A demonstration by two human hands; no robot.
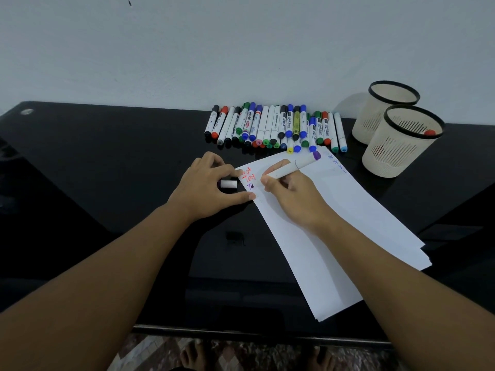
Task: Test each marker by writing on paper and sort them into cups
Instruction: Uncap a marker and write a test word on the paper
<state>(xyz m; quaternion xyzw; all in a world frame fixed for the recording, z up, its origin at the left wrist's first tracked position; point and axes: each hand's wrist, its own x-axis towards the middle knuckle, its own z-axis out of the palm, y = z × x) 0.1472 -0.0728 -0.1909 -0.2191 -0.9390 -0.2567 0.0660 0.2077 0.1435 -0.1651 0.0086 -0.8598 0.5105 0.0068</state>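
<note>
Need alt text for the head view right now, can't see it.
The right hand writes on white paper with a purple-ended white marker, while the left hand steadies the sheet beside a white cap. Mixed markers and two cream mesh cups lie beyond.

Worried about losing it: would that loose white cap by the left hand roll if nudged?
Probably. The cap is a short cylinder lying on its side on the glossy black table, so a nudge would likely roll it. It looks small and light, and the left hand beside it might stop it.

The paper (pixel 334 223) bears red "Test"; one marker (pixel 249 123) seems labelled "500".
</note>
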